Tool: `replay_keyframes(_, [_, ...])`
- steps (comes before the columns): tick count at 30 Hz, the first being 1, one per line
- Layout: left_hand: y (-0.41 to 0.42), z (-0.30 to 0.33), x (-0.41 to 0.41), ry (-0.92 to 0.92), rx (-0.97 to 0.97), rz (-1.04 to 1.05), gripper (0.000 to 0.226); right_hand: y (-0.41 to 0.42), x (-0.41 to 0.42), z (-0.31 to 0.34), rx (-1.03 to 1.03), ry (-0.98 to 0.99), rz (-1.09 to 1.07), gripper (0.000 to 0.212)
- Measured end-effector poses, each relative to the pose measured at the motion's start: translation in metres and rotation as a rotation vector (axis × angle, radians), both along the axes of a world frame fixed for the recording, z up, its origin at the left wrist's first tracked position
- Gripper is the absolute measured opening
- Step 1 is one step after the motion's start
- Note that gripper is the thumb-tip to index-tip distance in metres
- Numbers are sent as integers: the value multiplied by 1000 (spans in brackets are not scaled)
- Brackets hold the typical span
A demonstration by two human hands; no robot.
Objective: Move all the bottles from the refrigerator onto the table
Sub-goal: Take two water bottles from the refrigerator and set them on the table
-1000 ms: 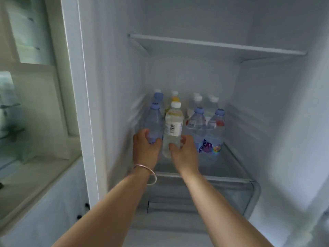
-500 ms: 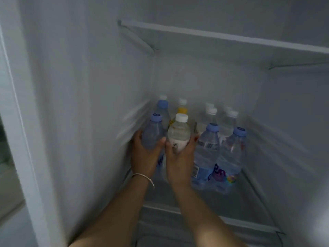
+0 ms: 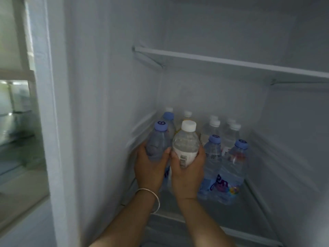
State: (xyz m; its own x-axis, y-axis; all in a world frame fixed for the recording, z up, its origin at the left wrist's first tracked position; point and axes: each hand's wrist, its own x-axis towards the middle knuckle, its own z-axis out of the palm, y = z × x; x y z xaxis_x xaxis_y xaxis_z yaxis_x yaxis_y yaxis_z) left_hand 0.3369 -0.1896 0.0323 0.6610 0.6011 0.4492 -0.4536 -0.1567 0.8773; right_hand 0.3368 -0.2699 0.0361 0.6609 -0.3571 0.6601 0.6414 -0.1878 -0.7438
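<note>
Inside the open refrigerator, several plastic bottles stand on a glass shelf [image 3: 252, 216]. My left hand [image 3: 149, 168], with a metal bangle on the wrist, grips a clear bottle with a blue cap [image 3: 157, 139]. My right hand [image 3: 188, 173] grips a white-capped bottle [image 3: 186, 141] with a white label. Both bottles are tilted toward me, above the shelf. Two blue-capped bottles [image 3: 229, 168] with colourful labels stand just right of my right hand. More white-capped bottles [image 3: 213, 129] and a yellow-topped one stand behind.
An upper shelf [image 3: 231, 62] spans the fridge above the bottles. The fridge's left wall [image 3: 106, 122] is close to my left hand. Beyond the fridge frame at left, a window or glass cabinet [image 3: 16, 122] shows.
Both hands have closed round their bottles and lifted and tilted them toward me. The camera has moved closer and shifted right.
</note>
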Motion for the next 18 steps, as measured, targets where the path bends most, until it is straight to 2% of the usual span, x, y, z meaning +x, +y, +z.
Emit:
replay_keyframes(2, [0,13,-20,-20,20,-24,44,-2,-22,12,15,-2,-38,75])
replay_keyframes(5, [3,25,-57,-18,80,-61,48,-6,-60,24,4,-3,-84,54])
replay_keyframes(7, [5,27,-89,-31,96,-116,46,-8,-92,27,-6,-2,-150,49])
replay_keyframes(9, [9,24,-124,-25,118,-202,48,-8,-131,24,-22,-20,-275,57])
replay_keyframes(11, [12,17,-161,-24,153,-286,47,-9,-174,17,-37,-28,-396,54])
replay_keyframes(18, [6,-11,-293,67,139,-584,38,-35,-328,-7,-45,88,-619,72])
